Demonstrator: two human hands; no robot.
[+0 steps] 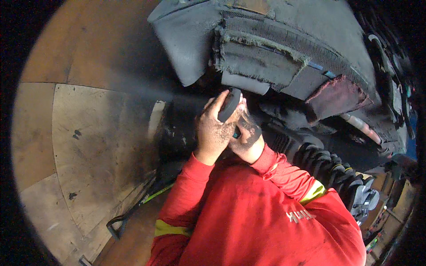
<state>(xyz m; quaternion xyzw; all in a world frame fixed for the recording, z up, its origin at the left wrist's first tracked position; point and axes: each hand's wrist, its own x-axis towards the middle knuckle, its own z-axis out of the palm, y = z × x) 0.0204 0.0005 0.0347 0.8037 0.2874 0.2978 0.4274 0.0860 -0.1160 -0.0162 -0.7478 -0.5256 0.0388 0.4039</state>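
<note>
Head view: left hand (213, 133) fingers clamped round a dark rounded tool handle (230, 104), grimy right hand (246, 138) closed just beside it. I'd keep both wrists braced under that frayed grey liner (257, 57).

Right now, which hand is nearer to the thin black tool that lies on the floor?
The left. The left hand grips the dark handle, up and to the right of the black tool on the floor. The right hand is beside it, farther right.
</note>
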